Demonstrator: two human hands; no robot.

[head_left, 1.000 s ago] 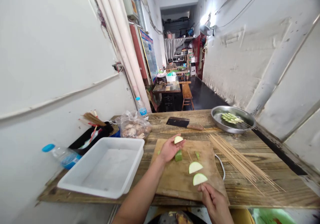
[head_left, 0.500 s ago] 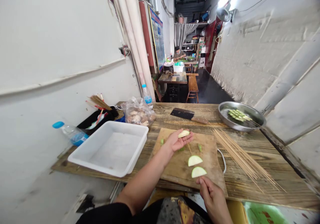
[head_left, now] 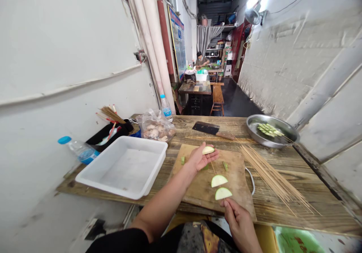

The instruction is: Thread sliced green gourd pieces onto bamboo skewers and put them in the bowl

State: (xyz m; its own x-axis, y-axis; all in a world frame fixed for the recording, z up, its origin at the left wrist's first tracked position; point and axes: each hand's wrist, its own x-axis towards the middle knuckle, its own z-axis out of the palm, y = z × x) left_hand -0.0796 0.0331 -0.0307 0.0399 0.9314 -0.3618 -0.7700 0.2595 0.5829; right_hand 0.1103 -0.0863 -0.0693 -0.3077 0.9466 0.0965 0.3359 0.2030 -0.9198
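Observation:
My left hand (head_left: 201,158) is palm up over the cutting board (head_left: 195,198). A half-round zucchini slice (head_left: 208,150) rests on its fingers, with the thumb beside it. My right hand (head_left: 237,217) pinches the lower end of a thin bamboo skewer (head_left: 213,167) near the board's front edge. Two more half-round slices sit on that skewer, a nearer slice (head_left: 223,193) and a farther slice (head_left: 219,181). The skewer's tip reaches the slice in my left hand; whether it has gone in, I cannot tell. Small green scraps (head_left: 225,166) lie on the board.
Loose skewers (head_left: 274,177) lie right of the board, below a steel bowl (head_left: 254,135) with threaded green pieces. A cleaver (head_left: 206,128) lies behind the board. Left are a white tray (head_left: 152,177), a bag of mushrooms (head_left: 155,130) and water bottles (head_left: 166,111). Another person sits far back.
Both hands, the skewer and the slices hold almost the same positions. The view has shifted very slightly.

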